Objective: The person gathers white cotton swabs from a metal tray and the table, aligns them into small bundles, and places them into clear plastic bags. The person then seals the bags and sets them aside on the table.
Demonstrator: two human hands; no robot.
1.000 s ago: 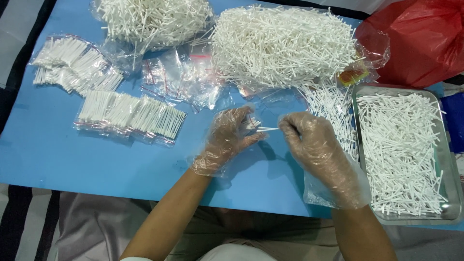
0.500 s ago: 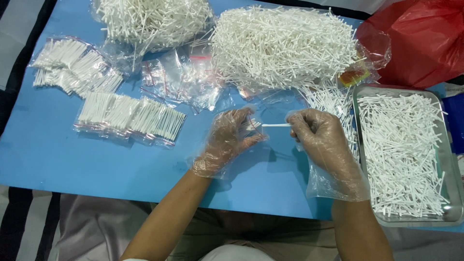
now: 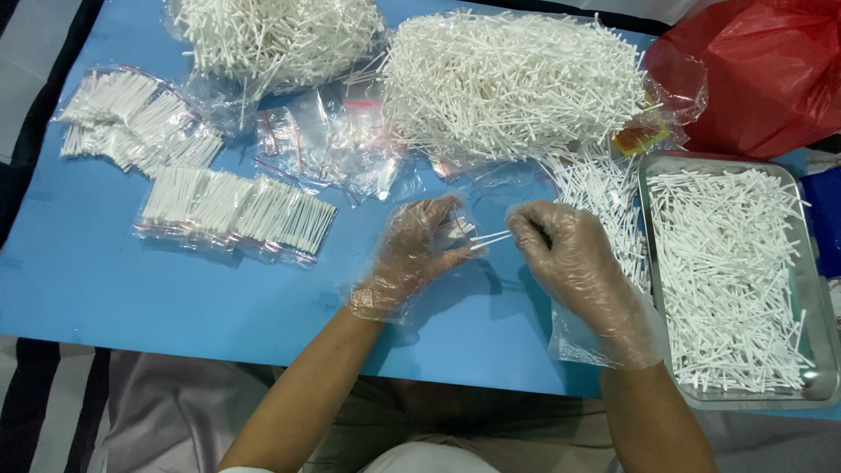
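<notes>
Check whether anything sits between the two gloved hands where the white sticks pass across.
Nothing visible. The white sticks bridge bare blue table between the left hand and right hand. The small bags and the tray lie off to the sides.

Top edge clips the upper-left stick heap [image 3: 280,35], the red bag [image 3: 771,70] runs off upper right, and the right hand [image 3: 574,271] hides how many sticks [image 3: 491,238] it pinches.
</notes>
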